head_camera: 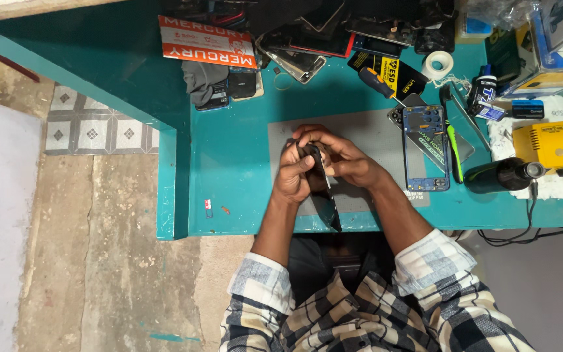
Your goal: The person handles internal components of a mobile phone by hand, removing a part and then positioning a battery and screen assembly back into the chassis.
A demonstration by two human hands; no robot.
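Landmark: the grey work mat (366,140) on the teal bench (229,163); everything below is placed off that.
Thing in hand: a thin black phone panel (324,189), held on edge over the mat's near-left part, its lower end poking past the bench edge.
Left hand (294,173): wrapped around the panel from the left, gripping it.
Right hand (340,156): fingers pinched on the panel's top edge, looks like it's picking at something there.
Step, my guess: working the panel's upper edge, prying or peeling.
Next move calls for: a steady left grip and small, gentle fingertip pulls, since thin panels crack easily.
Nearby: blue phone frame (426,146) on the mat's right side; green-handled tool (454,153) just right of it.
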